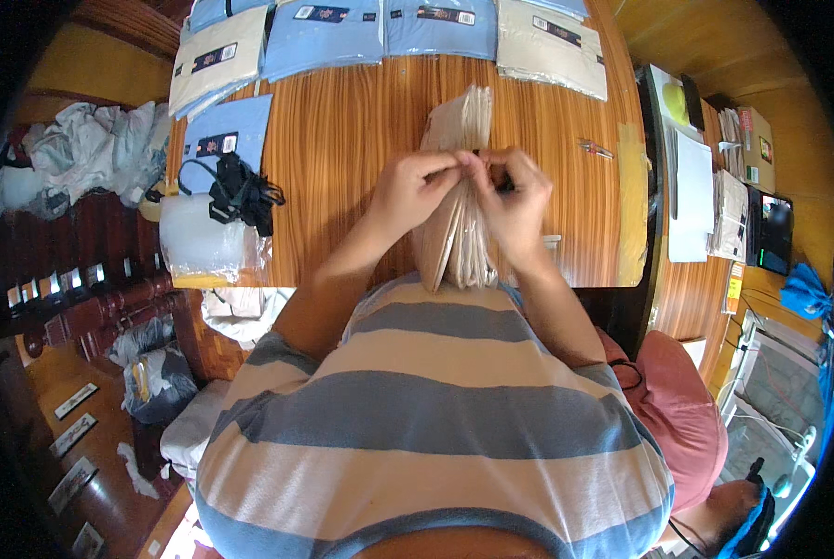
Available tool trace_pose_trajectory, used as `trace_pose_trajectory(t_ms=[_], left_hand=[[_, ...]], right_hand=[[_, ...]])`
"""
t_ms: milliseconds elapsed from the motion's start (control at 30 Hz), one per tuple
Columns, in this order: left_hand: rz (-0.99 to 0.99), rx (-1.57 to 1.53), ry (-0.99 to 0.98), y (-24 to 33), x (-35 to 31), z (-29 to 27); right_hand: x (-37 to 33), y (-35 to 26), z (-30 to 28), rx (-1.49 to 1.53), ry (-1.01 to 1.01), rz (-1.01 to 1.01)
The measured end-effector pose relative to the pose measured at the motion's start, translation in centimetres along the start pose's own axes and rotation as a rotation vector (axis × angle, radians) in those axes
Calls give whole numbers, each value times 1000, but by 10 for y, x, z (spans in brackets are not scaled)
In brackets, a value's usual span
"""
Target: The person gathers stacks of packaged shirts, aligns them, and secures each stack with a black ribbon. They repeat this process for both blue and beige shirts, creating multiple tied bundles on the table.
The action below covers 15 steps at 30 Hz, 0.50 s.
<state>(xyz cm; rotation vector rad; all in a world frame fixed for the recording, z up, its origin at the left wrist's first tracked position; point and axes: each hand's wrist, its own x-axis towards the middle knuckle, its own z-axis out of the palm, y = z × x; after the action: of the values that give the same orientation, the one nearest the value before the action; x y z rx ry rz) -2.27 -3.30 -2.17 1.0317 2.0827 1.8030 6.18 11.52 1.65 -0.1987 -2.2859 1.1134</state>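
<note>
A stack of beige folded garments in clear plastic sleeves (454,219) stands on edge on the wooden table (342,130), against the front of my striped shirt. My left hand (417,186) and my right hand (519,191) meet over its top edge, fingertips pinched together. A small piece of black strip (499,175) shows at the fingers of my right hand. What the left fingertips pinch is hidden. To the left, a tangled bunch of black strips (240,191) lies partly over a light blue packed garment (226,130).
Packed blue garments (324,33) and beige ones (552,47) line the table's far side. Small snips (595,149) lie to the right. Clear plastic sleeves (207,240) sit at the near left. A person in red clothing (673,401) is close on my right.
</note>
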Motion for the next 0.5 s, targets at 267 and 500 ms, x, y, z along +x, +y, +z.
trace_pose_trajectory(t_ms=[267,500], left_hand=[[-198,-280,-54,-2,6,1],[-171,180,-304,35,28,-11]], right_hand=[[1,20,-43,-69,-653,89],[29,-6,-57,-379,-428,-365]])
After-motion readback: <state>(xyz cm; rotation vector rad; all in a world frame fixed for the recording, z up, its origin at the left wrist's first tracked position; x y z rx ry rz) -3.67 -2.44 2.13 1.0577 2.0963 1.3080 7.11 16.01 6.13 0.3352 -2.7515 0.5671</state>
